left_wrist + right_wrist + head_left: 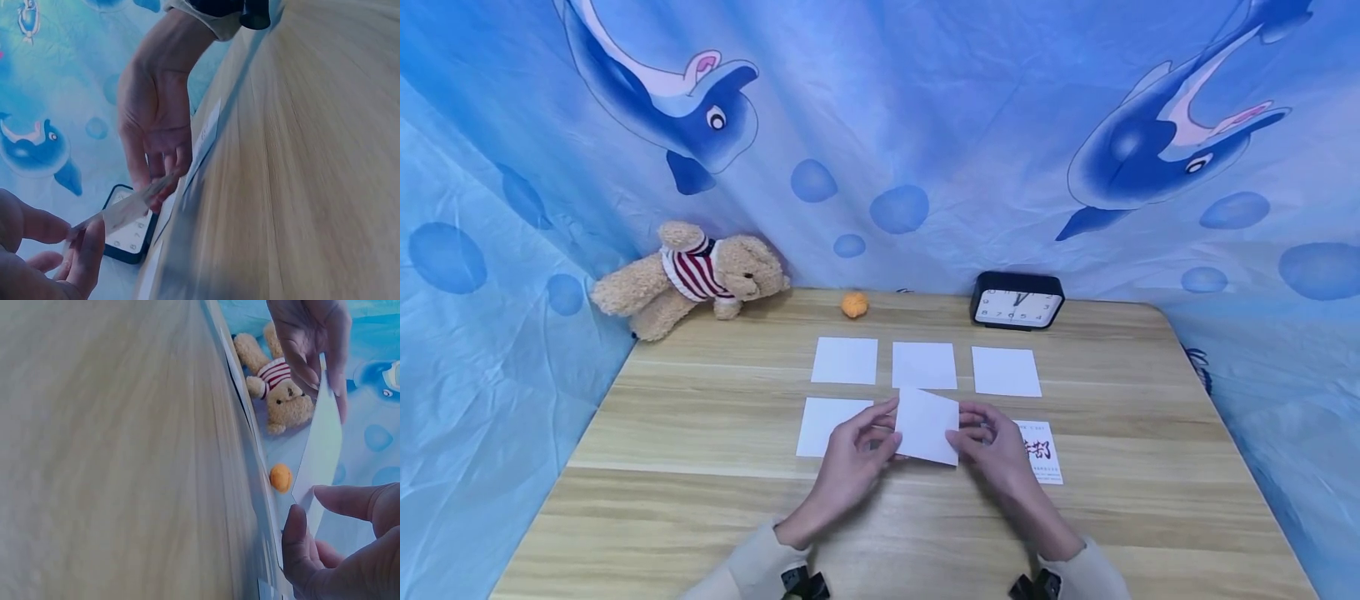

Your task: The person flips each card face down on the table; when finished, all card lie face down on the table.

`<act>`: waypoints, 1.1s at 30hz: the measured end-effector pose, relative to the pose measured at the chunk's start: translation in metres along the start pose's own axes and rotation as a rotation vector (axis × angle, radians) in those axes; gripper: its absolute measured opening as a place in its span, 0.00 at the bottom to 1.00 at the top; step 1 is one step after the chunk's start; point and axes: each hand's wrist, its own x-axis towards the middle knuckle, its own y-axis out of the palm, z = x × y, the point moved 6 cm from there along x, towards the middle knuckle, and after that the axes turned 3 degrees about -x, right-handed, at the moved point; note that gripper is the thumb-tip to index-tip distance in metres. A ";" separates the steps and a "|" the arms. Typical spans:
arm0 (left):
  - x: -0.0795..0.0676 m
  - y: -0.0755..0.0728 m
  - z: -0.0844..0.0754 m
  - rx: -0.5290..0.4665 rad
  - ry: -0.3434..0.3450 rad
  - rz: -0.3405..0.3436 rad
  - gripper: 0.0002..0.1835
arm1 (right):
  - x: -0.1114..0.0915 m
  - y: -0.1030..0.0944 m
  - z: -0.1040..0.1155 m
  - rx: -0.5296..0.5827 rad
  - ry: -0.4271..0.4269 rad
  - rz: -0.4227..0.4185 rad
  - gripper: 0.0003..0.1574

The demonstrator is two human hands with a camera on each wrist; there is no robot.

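Note:
A square white card (927,425) is held up over the table, tilted, its blank face toward the head camera. My left hand (853,450) pinches its left edge between thumb and fingers. At the opposite edge, my right hand (996,450) pinches it the same way. In the right wrist view the card (322,447) spans the two hands, seen nearly edge-on. Under the left fingers lies a blank white card (823,429), partly covered. Beside the right hand rests a card with dark red characters (1043,454), partly hidden by that hand.
Behind the hands lie three blank cards in a row: left (846,361), middle (924,366) and right (1006,372). A black clock (1018,301), an orange ball (854,304) and a teddy bear (700,275) line the back of the wooden table (700,500), against a blue dolphin curtain (970,108).

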 end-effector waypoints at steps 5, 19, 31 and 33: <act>0.002 -0.008 0.006 0.121 -0.017 -0.047 0.25 | 0.001 -0.003 -0.001 -0.021 -0.020 -0.012 0.33; 0.009 -0.008 0.016 0.445 0.071 0.001 0.23 | 0.007 -0.006 0.002 -0.201 -0.062 -0.032 0.31; 0.017 -0.004 0.013 0.619 0.124 -0.003 0.20 | 0.012 -0.004 0.007 -0.290 -0.088 0.009 0.33; 0.018 -0.002 0.013 0.645 0.130 0.000 0.19 | 0.013 -0.005 0.007 -0.294 -0.086 0.012 0.33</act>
